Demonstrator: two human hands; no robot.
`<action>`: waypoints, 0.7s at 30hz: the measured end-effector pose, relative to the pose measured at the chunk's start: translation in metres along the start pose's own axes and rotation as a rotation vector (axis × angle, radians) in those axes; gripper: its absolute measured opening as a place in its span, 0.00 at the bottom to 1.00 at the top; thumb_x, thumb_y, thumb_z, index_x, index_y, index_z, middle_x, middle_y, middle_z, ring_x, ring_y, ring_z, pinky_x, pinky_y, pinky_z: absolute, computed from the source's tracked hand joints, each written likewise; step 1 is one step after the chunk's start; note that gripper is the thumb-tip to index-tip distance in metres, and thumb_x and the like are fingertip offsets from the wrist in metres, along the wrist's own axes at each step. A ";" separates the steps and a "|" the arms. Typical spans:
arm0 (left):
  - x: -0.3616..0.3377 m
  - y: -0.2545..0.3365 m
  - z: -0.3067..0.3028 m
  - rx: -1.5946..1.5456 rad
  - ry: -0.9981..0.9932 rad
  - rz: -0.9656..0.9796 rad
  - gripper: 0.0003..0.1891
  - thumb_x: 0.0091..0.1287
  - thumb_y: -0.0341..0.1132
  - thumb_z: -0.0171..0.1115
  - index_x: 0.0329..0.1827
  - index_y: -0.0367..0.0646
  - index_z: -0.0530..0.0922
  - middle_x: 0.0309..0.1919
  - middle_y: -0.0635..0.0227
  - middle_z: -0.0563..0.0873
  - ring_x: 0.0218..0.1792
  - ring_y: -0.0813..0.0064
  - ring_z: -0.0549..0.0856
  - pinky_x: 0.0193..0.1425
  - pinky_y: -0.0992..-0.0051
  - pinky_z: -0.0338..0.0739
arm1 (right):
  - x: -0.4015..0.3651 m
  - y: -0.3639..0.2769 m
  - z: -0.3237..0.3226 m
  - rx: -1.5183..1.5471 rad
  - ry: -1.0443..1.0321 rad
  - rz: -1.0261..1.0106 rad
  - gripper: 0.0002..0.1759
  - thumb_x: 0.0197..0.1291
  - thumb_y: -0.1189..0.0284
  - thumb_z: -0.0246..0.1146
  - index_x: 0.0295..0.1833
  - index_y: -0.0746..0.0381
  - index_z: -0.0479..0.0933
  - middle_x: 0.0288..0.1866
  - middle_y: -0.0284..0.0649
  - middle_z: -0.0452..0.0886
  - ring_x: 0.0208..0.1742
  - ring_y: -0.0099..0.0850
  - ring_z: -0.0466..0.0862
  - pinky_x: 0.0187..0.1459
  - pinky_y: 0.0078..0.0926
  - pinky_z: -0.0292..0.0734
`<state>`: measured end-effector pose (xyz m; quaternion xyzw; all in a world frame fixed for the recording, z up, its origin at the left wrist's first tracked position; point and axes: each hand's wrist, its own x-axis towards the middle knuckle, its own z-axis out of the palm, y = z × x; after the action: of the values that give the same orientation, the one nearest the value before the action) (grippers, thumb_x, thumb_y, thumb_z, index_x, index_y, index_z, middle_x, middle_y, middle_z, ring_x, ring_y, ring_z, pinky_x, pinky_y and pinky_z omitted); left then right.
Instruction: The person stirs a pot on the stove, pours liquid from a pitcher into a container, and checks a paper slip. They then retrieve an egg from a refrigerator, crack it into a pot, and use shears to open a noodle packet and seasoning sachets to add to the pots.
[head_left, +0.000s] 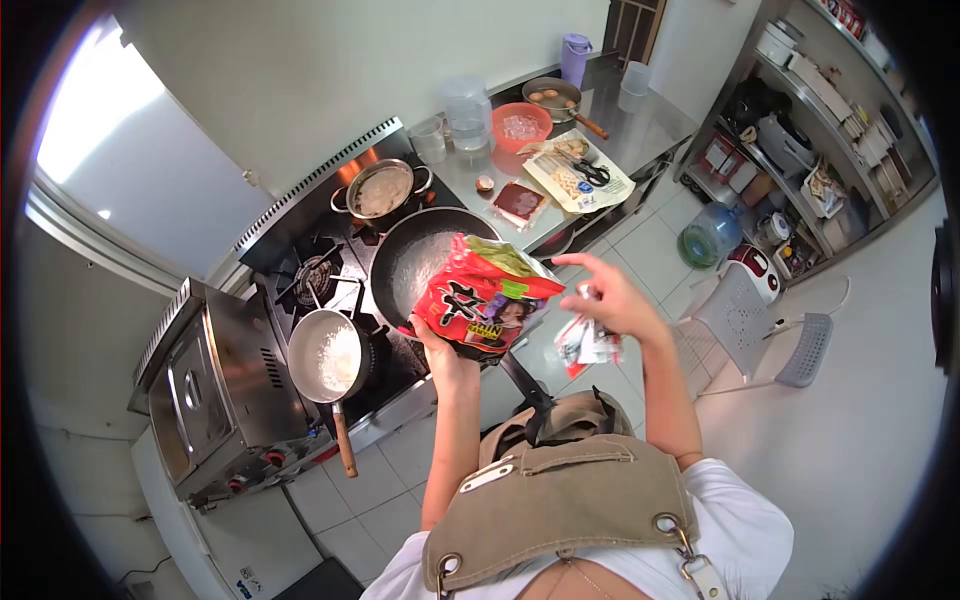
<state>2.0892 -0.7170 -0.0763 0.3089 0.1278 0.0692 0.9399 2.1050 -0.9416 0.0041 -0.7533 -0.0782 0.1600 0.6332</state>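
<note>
My left hand [443, 350] grips a red instant-noodle packet [483, 296] from below, with its torn top toward the black wok [410, 260] on the stove. My right hand [612, 298] is just right of the packet, holding small sachets [586, 342] with the forefinger stretched toward the packet's top. A small saucepan of bubbling water [328, 355] with a wooden handle sits on the front left burner.
A steel lidded pot [381, 190] stands on the back burner. The steel counter [640, 125] holds plastic containers, an orange bowl [521, 124], a pan of eggs [551, 96], food packets and a purple flask. An oven [205, 390] stands left. Shelves, a water jug and white chairs are right.
</note>
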 end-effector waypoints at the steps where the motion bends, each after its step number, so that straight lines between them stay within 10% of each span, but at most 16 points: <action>1: -0.001 -0.006 0.001 0.000 -0.006 -0.006 0.34 0.67 0.62 0.42 0.64 0.43 0.64 0.59 0.66 0.74 0.59 0.65 0.74 0.62 0.62 0.69 | -0.001 0.001 0.004 -0.098 0.012 0.029 0.30 0.51 0.62 0.71 0.56 0.65 0.69 0.23 0.28 0.74 0.26 0.13 0.70 0.26 0.15 0.64; 11: -0.002 -0.074 0.024 0.136 -0.088 -0.145 0.25 0.70 0.49 0.49 0.65 0.47 0.62 0.62 0.70 0.70 0.64 0.72 0.67 0.64 0.63 0.60 | 0.035 0.086 -0.023 0.581 0.249 -0.009 0.08 0.60 0.70 0.60 0.38 0.64 0.77 0.34 0.30 0.79 0.34 0.18 0.77 0.38 0.17 0.71; 17: -0.001 -0.024 0.000 0.254 0.079 0.005 0.25 0.67 0.37 0.53 0.66 0.45 0.60 0.61 0.62 0.69 0.60 0.69 0.70 0.64 0.65 0.63 | 0.133 0.127 -0.136 -0.183 0.417 -0.104 0.16 0.53 0.65 0.66 0.40 0.68 0.80 0.30 0.38 0.84 0.29 0.22 0.80 0.33 0.24 0.74; 21: -0.010 0.016 -0.035 0.245 0.302 0.166 0.23 0.66 0.35 0.52 0.64 0.45 0.63 0.58 0.63 0.72 0.56 0.71 0.72 0.60 0.68 0.65 | 0.251 0.176 -0.204 -0.750 0.444 0.048 0.29 0.44 0.49 0.69 0.36 0.68 0.81 0.31 0.53 0.83 0.34 0.44 0.84 0.37 0.38 0.77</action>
<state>2.0686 -0.6868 -0.0918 0.4164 0.2488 0.1758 0.8566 2.3945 -1.0836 -0.1734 -0.9488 0.0250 -0.0307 0.3134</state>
